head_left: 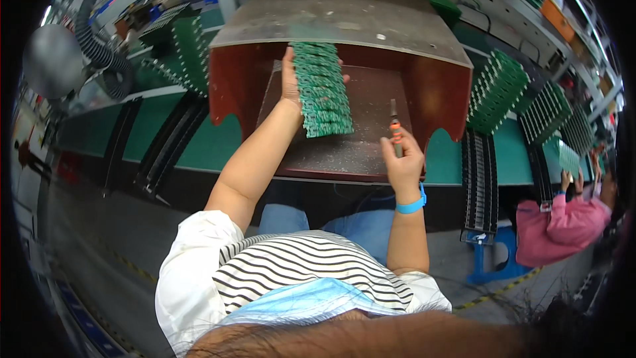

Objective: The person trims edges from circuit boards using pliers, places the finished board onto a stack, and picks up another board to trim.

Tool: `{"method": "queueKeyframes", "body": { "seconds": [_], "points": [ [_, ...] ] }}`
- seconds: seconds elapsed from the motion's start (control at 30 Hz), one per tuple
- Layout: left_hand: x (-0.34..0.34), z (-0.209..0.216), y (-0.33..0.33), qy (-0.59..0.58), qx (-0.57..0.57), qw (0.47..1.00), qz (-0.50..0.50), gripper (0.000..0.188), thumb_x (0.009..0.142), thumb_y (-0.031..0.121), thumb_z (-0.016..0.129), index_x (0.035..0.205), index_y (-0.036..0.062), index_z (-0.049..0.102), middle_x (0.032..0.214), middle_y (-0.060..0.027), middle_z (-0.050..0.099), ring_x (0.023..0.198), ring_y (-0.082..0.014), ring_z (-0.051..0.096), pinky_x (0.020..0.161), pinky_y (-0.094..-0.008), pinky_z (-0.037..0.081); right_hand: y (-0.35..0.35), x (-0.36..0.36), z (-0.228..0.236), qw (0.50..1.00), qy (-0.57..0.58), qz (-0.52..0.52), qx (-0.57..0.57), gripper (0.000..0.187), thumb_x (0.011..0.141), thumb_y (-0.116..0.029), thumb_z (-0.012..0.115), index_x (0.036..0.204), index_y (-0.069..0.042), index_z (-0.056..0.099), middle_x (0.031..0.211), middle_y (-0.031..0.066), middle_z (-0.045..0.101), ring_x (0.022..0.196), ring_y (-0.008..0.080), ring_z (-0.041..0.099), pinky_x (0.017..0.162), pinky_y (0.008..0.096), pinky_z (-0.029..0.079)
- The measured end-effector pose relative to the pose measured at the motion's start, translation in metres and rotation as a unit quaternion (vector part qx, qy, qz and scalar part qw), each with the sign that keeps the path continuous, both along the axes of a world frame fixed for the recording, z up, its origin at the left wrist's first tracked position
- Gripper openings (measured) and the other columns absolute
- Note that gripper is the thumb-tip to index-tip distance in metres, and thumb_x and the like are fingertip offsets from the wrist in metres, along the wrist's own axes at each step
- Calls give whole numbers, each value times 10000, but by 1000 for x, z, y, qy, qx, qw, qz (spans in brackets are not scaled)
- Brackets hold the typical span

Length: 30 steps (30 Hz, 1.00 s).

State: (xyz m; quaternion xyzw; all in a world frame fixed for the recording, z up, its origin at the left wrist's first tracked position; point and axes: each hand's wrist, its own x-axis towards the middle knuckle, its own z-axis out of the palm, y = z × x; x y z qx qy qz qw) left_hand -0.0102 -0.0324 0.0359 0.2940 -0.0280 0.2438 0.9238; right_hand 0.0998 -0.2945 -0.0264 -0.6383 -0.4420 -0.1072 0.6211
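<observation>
Behind a green circuit board panel [321, 89], my left hand [289, 83] grips it, the fingers partly hidden and some tips showing past its right edge. The panel is held up and tilted inside a dark red box-like hood [440, 89], with rows of small boards across its face. My right hand [405, 164], wearing a blue wrist strap [412, 205], is closed around a small bladed tool [395, 129] with an orange and grey handle. Its flat metal blade points up and away, apart from the panel. Pale specks lie on the hood's brown floor [371, 113].
A flat metal top [338, 16] covers the hood. Green board panels [498, 91] stand in black racks [479, 185] to the right, with more panels [190, 53] at left. A ribbed hose [99, 43] hangs at far left. A co-worker in pink [560, 229] sits at right.
</observation>
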Motion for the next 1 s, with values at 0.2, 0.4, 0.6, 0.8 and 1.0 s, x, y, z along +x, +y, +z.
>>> {"method": "queueKeyframes", "body": {
  "seconds": [0.2, 0.4, 0.6, 0.8, 1.0],
  "points": [
    [16, -24, 17, -16, -24, 993, 111, 845, 806, 759, 544, 1337, 102, 576, 1087, -161, 699, 977, -379, 685, 932, -525, 539, -4, -34, 4, 976, -153, 11, -156, 153, 771, -19, 721, 912, -11, 663, 1018, 109, 687, 791, 276, 631, 706, 334, 504],
    [4, -29, 23, -26, -63, 976, 205, 793, 826, 739, 553, 1333, 130, 575, 1097, -141, 707, 987, -347, 687, 966, -467, 520, 10, -61, -8, 990, -40, 8, -136, 314, 740, -20, 714, 1044, -54, 646, 1001, 98, 668, 796, 293, 620, 717, 364, 502],
    [7, -20, 10, -52, 18, 962, 269, 723, 846, 705, 571, 1307, 149, 590, 1118, -144, 710, 981, -296, 697, 910, -401, 532, 16, -55, 3, 958, -165, -63, -226, 422, 722, -30, 715, 1128, -87, 615, 970, 85, 644, 833, 291, 609, 743, 373, 492],
    [7, -15, -2, -63, 28, 960, 273, 690, 854, 695, 572, 1287, 159, 602, 1127, -143, 712, 976, -268, 704, 876, -378, 537, 22, -52, 4, 943, -176, -76, -273, 399, 719, -48, 719, 1105, -89, 625, 945, 76, 629, 840, 290, 600, 750, 380, 484],
    [6, -14, -4, -68, 28, 961, 267, 679, 855, 688, 579, 1281, 160, 602, 1130, -141, 712, 979, -264, 705, 877, -375, 540, 25, -43, -4, 953, -170, -69, -241, 409, 693, -63, 713, 1092, -108, 629, 938, 77, 608, 821, 290, 584, 730, 384, 457]
  ]
}}
